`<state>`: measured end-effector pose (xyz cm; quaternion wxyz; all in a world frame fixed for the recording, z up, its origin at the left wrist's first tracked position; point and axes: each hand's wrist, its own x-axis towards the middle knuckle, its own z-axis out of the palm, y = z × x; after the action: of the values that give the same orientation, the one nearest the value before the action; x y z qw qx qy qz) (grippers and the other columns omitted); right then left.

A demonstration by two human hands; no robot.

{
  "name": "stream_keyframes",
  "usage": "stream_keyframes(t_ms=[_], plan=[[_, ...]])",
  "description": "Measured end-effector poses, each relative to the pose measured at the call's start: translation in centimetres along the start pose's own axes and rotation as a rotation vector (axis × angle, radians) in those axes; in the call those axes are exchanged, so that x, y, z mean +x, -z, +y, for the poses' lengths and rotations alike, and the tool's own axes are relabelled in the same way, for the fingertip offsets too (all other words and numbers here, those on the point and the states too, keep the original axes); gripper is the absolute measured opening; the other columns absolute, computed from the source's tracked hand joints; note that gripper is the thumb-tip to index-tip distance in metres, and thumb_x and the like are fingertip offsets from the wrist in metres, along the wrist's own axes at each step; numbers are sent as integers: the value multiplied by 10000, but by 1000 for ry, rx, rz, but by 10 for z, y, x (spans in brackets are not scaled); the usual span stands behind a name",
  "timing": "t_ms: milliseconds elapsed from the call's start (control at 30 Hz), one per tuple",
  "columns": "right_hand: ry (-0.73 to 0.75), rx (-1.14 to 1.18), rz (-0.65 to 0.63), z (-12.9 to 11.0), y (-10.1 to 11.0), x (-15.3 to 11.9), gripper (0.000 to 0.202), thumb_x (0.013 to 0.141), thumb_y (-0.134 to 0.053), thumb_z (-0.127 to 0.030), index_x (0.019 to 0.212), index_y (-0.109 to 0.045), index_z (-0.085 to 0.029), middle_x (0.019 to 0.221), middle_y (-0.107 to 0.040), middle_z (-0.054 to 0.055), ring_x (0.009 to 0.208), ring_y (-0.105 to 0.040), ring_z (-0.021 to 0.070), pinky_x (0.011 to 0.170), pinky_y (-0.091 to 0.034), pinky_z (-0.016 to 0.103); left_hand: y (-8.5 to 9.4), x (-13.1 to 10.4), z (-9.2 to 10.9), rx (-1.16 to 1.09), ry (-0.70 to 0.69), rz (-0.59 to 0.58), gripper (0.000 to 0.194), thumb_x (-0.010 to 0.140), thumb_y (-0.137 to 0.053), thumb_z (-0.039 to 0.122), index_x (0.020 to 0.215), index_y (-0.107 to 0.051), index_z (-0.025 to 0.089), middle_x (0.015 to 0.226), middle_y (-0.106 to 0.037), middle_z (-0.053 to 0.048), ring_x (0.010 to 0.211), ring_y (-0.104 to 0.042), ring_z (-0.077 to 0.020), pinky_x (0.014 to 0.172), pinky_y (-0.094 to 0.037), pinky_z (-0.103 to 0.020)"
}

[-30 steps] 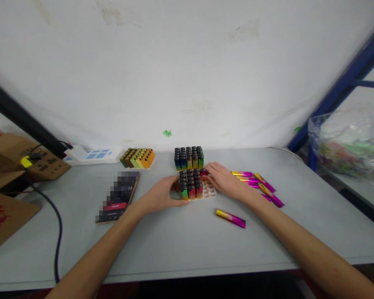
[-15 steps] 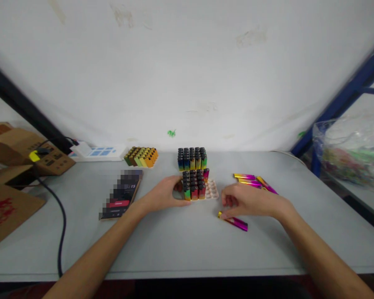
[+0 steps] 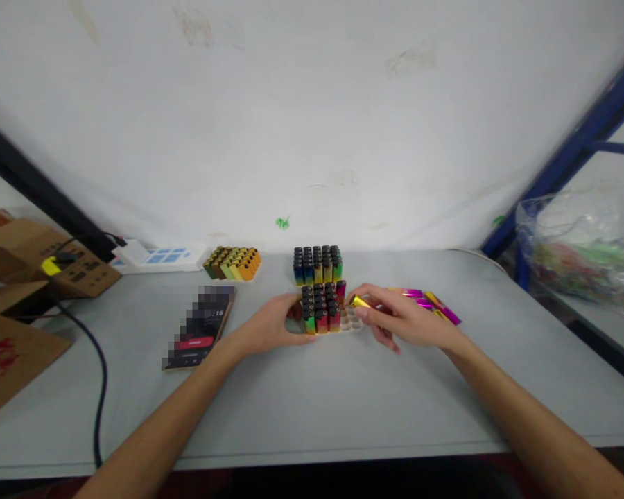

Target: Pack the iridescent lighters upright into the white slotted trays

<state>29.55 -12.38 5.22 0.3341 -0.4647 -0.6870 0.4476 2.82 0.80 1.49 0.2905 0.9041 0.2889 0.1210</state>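
Observation:
My left hand (image 3: 271, 322) grips the left side of a white tray (image 3: 351, 323), thumb along its front and fingers partly hidden behind it. Several rows of upright lighters (image 3: 321, 308) with black tops fill the tray's left part; round sockets show at its right. Between thumb and fingers of my right hand (image 3: 403, 317) is a lighter (image 3: 360, 302), its yellow end pointing left over the tray's right side and the rest covered by the hand. Beyond that hand, several loose purple-and-yellow lighters (image 3: 442, 306) lie on the table.
Behind the tray stands a block of blue, yellow and green lighters (image 3: 317, 265). Yellow and olive lighters (image 3: 234, 263) sit farther left, near a power strip (image 3: 169, 258). A phone (image 3: 202, 329), a black cable (image 3: 104, 378) and cardboard boxes (image 3: 23, 346) occupy the left; a plastic bag (image 3: 582, 256) is at right.
My right hand has lifted the lighter off the table and carried it up and left to the tray's right side. My left hand stays on the tray.

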Motion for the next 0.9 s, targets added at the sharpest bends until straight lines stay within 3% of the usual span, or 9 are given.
stream_keyframes(t_ms=[67,133,300,367,467,600,767,900], plan=[[29,-19,140,0,-2,4,386,1045,-476,-471,1262,-637,-195,568,-499,-72,426,-433,108,403,-323,227,0,0,0,1,-2,-1,548,730,-831,453,1164,-685,153,1098,-746,-85,936,-674,-271,829,-529,-345],[62,-70,256,1,-4,7,412,1052,-451,-458,1265,-673,-185,623,-518,-41,492,-448,114,434,-339,230,0,0,0,12,2,-2,548,732,-830,457,1163,-684,150,1097,-746,-87,936,-677,-272,830,-530,-346],[56,-132,382,10,-5,11,471,1025,-519,-461,1413,-575,-200,699,-591,-25,585,-507,136,519,-390,248,-1,-1,-2,20,-4,3,563,742,-824,495,1167,-683,155,1090,-747,-85,922,-678,-269,820,-531,-347],[48,-132,498,14,-5,12,438,989,-595,-481,1335,-593,-211,697,-611,-34,571,-506,132,526,-387,249,-1,-1,-3,15,-8,5,563,743,-823,500,1166,-682,157,1087,-748,-84,921,-676,-269,815,-532,-347],[67,-128,601,20,-5,14,331,921,-702,-503,1066,-674,-207,801,-684,4,618,-554,134,562,-423,258,-1,0,-5,21,-4,5,568,740,-827,497,1163,-680,147,1103,-744,-98,940,-677,-275,839,-533,-357],[90,-142,579,26,-7,18,302,919,-716,-496,893,-690,-195,841,-680,33,751,-617,171,657,-478,282,-1,0,-5,23,0,-6,581,738,-827,499,1173,-676,145,1122,-739,-104,962,-680,-284,862,-536,-368],[178,-97,523,33,-14,22,234,978,-648,-439,976,-629,-205,1050,-657,64,967,-638,197,815,-517,315,-1,0,-5,19,-12,-2,543,744,-821,497,1140,-685,152,1100,-744,-97,959,-682,-285,848,-539,-359],[98,13,437,32,-16,22,268,966,-663,-469,978,-610,-207,940,-683,41,853,-654,190,765,-540,325,-1,0,-4,24,-3,-1,562,743,-824,497,1166,-679,156,1090,-748,-89,926,-684,-274,820,-540,-350]])
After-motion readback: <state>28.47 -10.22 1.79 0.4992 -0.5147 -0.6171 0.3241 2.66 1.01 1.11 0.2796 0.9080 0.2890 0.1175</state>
